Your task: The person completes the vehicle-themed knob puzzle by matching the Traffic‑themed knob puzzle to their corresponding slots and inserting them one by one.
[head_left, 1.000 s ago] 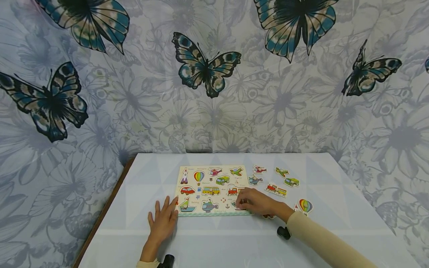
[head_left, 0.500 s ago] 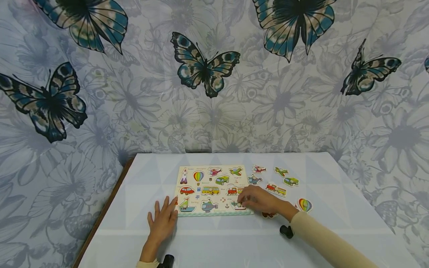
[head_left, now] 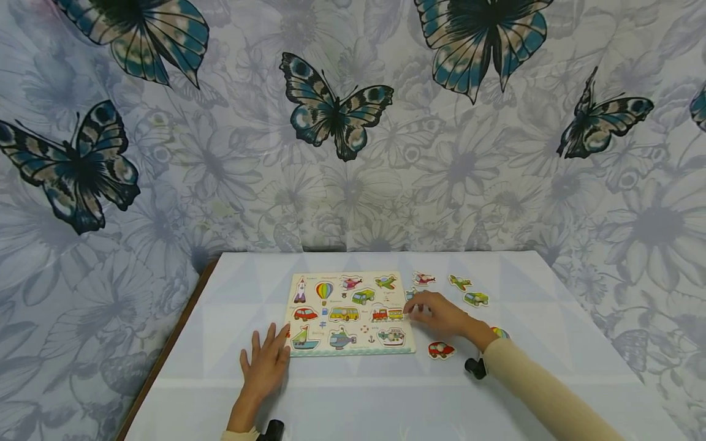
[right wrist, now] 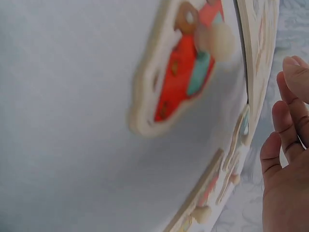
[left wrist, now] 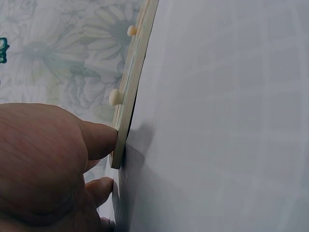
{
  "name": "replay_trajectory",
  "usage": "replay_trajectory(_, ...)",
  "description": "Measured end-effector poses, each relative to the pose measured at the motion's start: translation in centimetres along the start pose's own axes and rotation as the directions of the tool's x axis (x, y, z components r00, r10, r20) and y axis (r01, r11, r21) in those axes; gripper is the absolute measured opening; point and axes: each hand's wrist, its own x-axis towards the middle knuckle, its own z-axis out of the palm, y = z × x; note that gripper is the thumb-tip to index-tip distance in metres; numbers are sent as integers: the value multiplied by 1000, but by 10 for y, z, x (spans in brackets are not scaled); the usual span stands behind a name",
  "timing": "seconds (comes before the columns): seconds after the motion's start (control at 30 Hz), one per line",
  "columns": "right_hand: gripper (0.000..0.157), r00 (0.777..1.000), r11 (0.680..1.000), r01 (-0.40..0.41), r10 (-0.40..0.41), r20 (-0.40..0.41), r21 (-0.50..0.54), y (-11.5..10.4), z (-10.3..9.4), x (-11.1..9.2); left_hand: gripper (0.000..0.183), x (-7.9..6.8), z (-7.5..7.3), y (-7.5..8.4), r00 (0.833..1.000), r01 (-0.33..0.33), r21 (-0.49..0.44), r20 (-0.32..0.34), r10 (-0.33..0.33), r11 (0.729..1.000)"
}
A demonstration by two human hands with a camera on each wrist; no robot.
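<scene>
A wooden puzzle board (head_left: 353, 352) with vehicle pictures lies on the table; in the left wrist view its edge (left wrist: 131, 92) shows with two round knobs. My left hand (head_left: 266, 362) rests at the board's left edge, fingers spread, with a fingertip touching it. Just right of the board hovers my right hand (head_left: 441, 313), its fingers loosely bent; the right wrist view shows nothing between them. Below it lies a red car piece (head_left: 441, 350), whose pale knob shows in the right wrist view. A ship (head_left: 391, 336) sits in the board's lower right corner.
Right of the board lie a red helicopter piece (head_left: 423, 278), a green plane piece (head_left: 459, 282) and a green jeep piece (head_left: 476, 299). A balloon piece (head_left: 499, 332) is mostly behind my right wrist. The patterned wall (head_left: 353, 202) stands behind the table.
My right hand has lifted off the ship at the board's lower right and moved up and right. The ship and red car are uncovered; the train piece is now hidden. My left hand stays put.
</scene>
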Motion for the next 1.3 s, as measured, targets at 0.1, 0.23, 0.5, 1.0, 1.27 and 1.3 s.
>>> replay_trajectory(0.1,15,997,997,-69,70,-35,14,6,-7,5,50,0,-1,-1,1000,1,2,0,-1,1000)
replay_trajectory(0.23,16,987,991,-128,132,-91,43,15,-17,8,50,0,-2,0,1000,6,0,-4,-6,1000)
replay_trajectory(0.5,13,975,977,-202,207,-78,73,32,-26,6,51,-1,1,0,1000,-3,1,-10,3,1000)
replay_trajectory(1.0,12,964,958,-258,263,-27,122,48,-21,14,51,-1,-1,1,1000,10,0,-1,-10,1000)
replay_trajectory(1.27,14,965,957,-258,261,-12,132,55,-16,17,50,-2,0,3,1000,-12,-1,-19,12,1000)
replay_trajectory(1.3,14,966,958,-253,257,-12,138,55,-15,17,50,-2,0,3,1000,-8,0,-18,8,1000)
